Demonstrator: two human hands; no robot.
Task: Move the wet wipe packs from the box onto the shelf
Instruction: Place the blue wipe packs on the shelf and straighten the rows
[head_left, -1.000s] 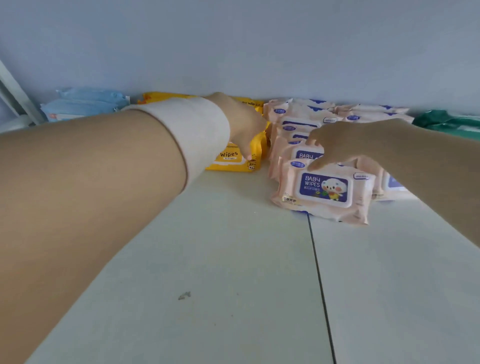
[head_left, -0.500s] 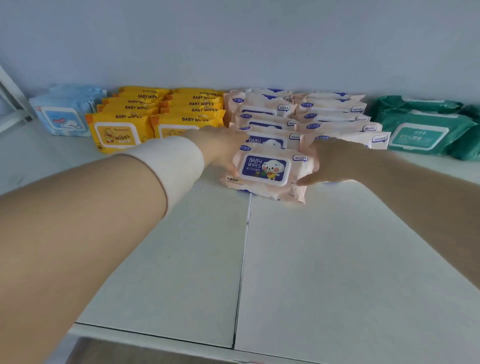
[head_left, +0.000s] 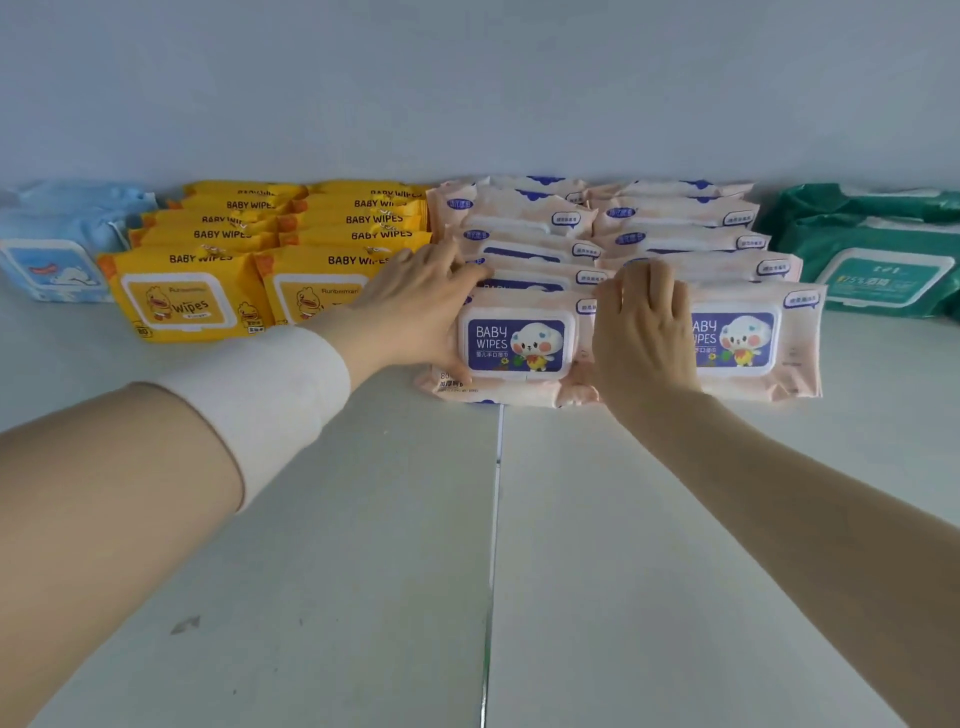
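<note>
At the far left of the shelf (head_left: 363, 545) sit blue packs (head_left: 57, 249), then two rows of yellow packs (head_left: 249, 260) leaning back toward the wall. Next comes the left hand (head_left: 415, 306), a white wristband (head_left: 270, 395) behind it. Its fingers curl over the top left corner of the front pink pack (head_left: 519, 343) and its thumb is under the lower edge, so it grips that end. The pack is already on the shelf, at the head of the left pink row. The right hand (head_left: 644, 338) lies flat with straight fingers over the pack's right end, touching the neighbouring pink pack (head_left: 753, 343). Green packs (head_left: 872, 260) close the line; the box is out of view.

The step looks like squaring up. To do it well, push the pack back evenly from both ends until it leans on the one behind. Keep its face level with its neighbour and avoid nudging the yellow row.
</note>
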